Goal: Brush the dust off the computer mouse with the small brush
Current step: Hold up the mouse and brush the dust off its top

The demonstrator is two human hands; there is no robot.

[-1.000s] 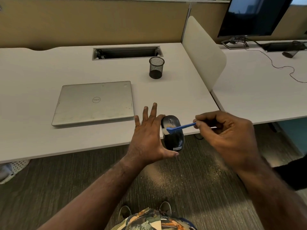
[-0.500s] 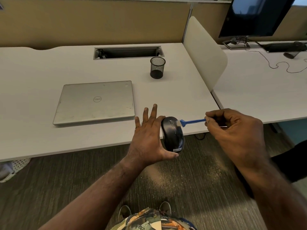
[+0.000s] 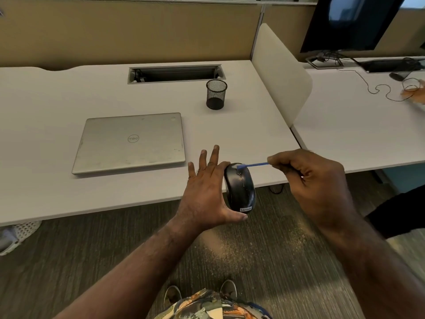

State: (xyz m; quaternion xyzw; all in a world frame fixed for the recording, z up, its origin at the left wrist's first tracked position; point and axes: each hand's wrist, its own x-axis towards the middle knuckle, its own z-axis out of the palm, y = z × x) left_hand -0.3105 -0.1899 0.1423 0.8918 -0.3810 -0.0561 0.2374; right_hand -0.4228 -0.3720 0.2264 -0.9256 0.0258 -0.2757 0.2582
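**Brush tip on a mouse held at the desk edge**

A left hand (image 3: 204, 192) holds a glossy black computer mouse (image 3: 240, 188) over the near edge of the white desk surface (image 3: 46, 157), thumb under its near end, fingers (image 3: 215, 155) straight and spread. The right hand (image 3: 315, 178) pinches a small brush with a thin blue handle (image 3: 253, 165) between curled fingers; its pale tip appears to touch the mouse's far end. On the surface lie a closed silver laptop (image 3: 131, 141) and, farther back, a black mesh pen cup (image 3: 216, 94).
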